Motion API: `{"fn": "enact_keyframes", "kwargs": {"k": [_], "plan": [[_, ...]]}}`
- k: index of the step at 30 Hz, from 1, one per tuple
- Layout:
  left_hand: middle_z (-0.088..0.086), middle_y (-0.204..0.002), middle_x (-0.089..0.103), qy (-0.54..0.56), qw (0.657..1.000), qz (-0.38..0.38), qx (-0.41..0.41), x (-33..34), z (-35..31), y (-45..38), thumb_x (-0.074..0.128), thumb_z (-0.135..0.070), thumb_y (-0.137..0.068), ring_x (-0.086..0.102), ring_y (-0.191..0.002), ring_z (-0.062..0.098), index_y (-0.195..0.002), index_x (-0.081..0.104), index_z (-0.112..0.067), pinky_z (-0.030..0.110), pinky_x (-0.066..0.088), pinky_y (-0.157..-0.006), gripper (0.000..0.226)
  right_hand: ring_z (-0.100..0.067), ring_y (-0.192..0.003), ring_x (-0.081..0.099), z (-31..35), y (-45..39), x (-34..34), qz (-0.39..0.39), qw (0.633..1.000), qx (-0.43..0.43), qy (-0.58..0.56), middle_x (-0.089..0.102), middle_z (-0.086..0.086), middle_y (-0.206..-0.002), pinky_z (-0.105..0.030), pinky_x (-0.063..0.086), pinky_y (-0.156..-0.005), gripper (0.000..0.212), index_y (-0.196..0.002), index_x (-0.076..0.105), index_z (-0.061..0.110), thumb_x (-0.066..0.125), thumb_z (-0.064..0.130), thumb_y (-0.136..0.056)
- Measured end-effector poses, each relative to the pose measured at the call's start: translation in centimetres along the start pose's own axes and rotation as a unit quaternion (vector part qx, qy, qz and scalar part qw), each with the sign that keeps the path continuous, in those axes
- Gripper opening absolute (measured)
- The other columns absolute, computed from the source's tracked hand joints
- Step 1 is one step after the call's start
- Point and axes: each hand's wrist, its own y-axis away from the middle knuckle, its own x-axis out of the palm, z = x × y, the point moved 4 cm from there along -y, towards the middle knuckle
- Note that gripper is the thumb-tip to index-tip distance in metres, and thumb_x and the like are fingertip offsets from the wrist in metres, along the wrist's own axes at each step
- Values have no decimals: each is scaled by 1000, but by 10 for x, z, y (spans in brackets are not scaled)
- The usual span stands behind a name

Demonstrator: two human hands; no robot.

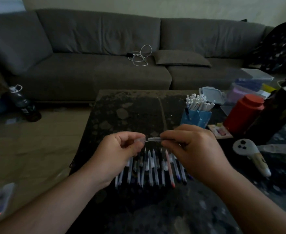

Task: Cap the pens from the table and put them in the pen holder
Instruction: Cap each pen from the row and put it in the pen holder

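Observation:
My right hand (193, 149) grips a pale pen (154, 139) held level above the table, its tip pointing left. My left hand (122, 149) pinches a small clear cap (141, 140) right at that tip; whether the cap sits on the tip I cannot tell. Below both hands a row of several uncapped pens (153, 168) lies on the dark table (138, 107), with a few loose caps among them. The blue pen holder (196, 118) stands at the right rear, packed with several white capped pens (198, 102).
A red canister (244, 112) and a dark bottle (274, 114) stand right of the holder, with plastic boxes (250, 85) behind. A white controller (250, 156) lies at the right. A grey sofa (105, 56) with a white cable (141, 55) faces the table.

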Motion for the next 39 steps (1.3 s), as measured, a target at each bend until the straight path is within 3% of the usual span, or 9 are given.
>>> {"fn": "enact_keyframes", "kwargs": {"k": [6, 10, 14, 20, 27, 32, 35, 39], "plan": [[-15, -89, 80, -95, 994, -2, 46, -7, -11, -3, 78, -14, -92, 74, -87, 2, -96, 81, -33, 23, 55, -82, 20, -1, -80, 62, 4, -4, 9, 21, 1000, -7, -6, 69, 15, -92, -33, 59, -68, 21, -112, 79, 32, 67, 36, -95], [-15, -91, 80, -122, 991, -8, 59, -8, -19, -5, 78, -13, -92, 74, -87, 2, -98, 81, -33, 25, 56, -83, 22, -3, -81, 65, -1, -2, 4, -6, 1000, 4, -18, 71, 13, -94, -35, 59, -69, 22, -112, 80, 31, 67, 36, -95], [-19, -92, 79, -141, 988, 6, 63, 0, -24, -3, 78, -13, -92, 73, -88, -1, -99, 81, -34, 16, 53, -78, 23, -4, -81, 65, -7, 0, 1, -5, 1000, 18, -17, 71, 13, -93, -36, 59, -68, 24, -113, 79, 31, 65, 38, -95], [-19, -91, 79, -119, 991, 1, 61, 11, -28, 2, 77, -13, -93, 74, -89, -1, -99, 81, -34, 24, 57, -84, 22, 1, -79, 61, -12, 3, -7, -4, 1000, 29, 4, 68, 17, -91, -30, 57, -67, 22, -113, 78, 34, 66, 36, -95], [-10, -86, 78, -138, 988, 7, 67, 18, -29, 2, 82, -11, -88, 74, -81, 5, -90, 76, -31, 25, 55, -76, 20, 5, -80, 60, -12, 9, -11, 22, 999, 37, 9, 63, 22, -91, -19, 51, -70, 23, -114, 78, 36, 65, 38, -95], [-15, -86, 79, -172, 981, -11, 85, 19, -37, 5, 88, -20, -81, 75, -81, 2, -92, 81, -32, 25, 58, -77, 18, 2, -79, 59, -10, 10, -16, 30, 999, 34, 23, 67, 20, -91, -18, 47, -69, 24, -112, 78, 33, 65, 39, -93], [-14, -88, 81, -135, 987, -12, 90, 19, -41, 3, 86, -21, -82, 76, -84, 2, -93, 83, -31, 21, 57, -77, 15, 0, -79, 61, -9, 10, -19, 14, 999, 31, 17, 68, 16, -91, -24, 53, -69, 22, -111, 77, 31, 66, 38, -94], [2, -91, 81, 49, 998, 3, 34, 28, -41, 2, 80, -27, -77, 75, -84, 12, -92, 84, -25, 28, 57, -80, 16, -4, -80, 64, -7, 10, -27, -40, 999, 18, 15, 70, 10, -95, -33, 59, -68, 22, -110, 79, 26, 68, 36, -95]]}}
